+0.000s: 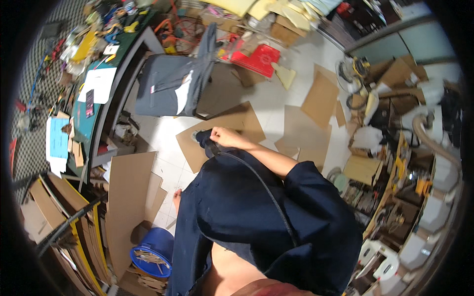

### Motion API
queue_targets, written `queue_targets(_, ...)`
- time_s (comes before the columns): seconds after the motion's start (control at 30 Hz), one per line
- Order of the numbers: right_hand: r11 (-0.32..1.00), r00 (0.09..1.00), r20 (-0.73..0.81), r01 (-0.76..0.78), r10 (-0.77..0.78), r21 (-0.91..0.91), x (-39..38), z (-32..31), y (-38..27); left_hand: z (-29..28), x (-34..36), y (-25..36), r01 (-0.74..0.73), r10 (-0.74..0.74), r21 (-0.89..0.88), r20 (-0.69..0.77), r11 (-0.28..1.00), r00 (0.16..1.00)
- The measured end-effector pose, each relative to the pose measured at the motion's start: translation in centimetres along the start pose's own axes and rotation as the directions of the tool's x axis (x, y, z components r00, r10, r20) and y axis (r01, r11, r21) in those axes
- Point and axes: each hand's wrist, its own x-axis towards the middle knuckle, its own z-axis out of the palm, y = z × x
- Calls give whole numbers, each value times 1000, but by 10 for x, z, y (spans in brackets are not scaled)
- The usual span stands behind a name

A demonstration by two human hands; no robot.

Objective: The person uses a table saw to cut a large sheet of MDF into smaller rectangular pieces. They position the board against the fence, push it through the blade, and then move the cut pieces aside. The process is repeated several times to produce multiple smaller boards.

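Observation:
My right hand [226, 137] is bent in front of my body, its fingers curled in at the front of my dark navy garment [242, 192]. What sits between those fingers is hidden. Close below them begins a thin dark cord or strap [259, 180], which runs down across the cloth toward the lower right. At my left side only a small part of my left hand [177, 198] shows past the sleeve, and most of its fingers are out of sight.
Flat cardboard sheets [252, 121] lie on the white tiled floor ahead. A dark grey chair [165, 84] stands beside the cluttered green workbench [86, 126]. To my left are a blue bin [160, 241] and upright cardboard [128, 197]; packed shelves [395, 197] line the right.

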Motion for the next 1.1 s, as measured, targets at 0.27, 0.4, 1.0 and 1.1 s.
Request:
queue_targets(0.27,959,908,-309,-261,284,112,-87,2,166,8,51,36,42,-42,29,-4,999,999)
queue_targets(0.4,944,926,-181,-321,330,76,-99,5,226,67,14,36,30,-36,49,119,998,992)
queue_targets(1.0,792,847,142,-530,512,304,69,-134,291,189,-47,84,3,-39,-183,-194,983,980)
queue_targets(1.1,772,780,218,-619,586,141,115,-145,272,213,-56,88,62,-87,-133,-197,989,976)
